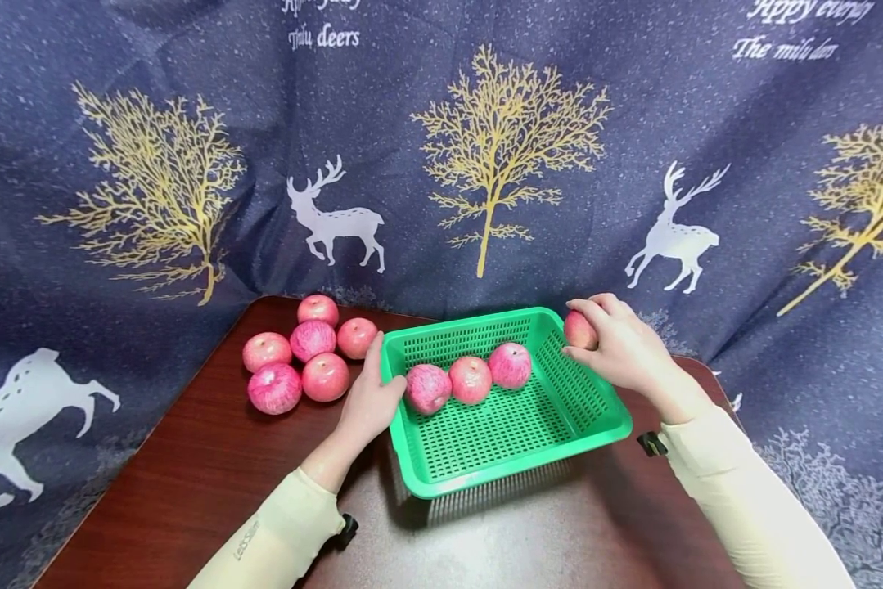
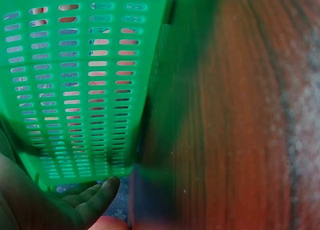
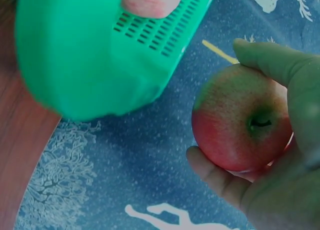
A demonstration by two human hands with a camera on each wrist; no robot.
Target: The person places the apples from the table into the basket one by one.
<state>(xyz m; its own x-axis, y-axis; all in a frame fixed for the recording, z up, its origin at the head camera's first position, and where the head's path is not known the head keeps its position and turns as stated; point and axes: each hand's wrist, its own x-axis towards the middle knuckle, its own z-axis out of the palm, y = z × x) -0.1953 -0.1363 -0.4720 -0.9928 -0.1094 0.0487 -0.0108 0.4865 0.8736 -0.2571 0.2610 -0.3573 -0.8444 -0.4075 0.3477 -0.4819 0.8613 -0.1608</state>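
Sleeves (image 1: 750, 491) flank the basket (image 1: 515, 468), lengthwise between the left hand (image 1: 371, 401) gripping it and the right hand (image 1: 621, 348) clasping an apple (image 1: 578, 330).

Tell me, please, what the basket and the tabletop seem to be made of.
Green basket: probably moulded plastic, fairly glossy, judging by its uniform colour and regular slots. Tabletop: wood or laminate, glossy, given its streaked grain and pale reflection.

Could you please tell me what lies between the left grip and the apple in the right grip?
In the head view, the green basket holding three apples lies between the left grip and the held apple.
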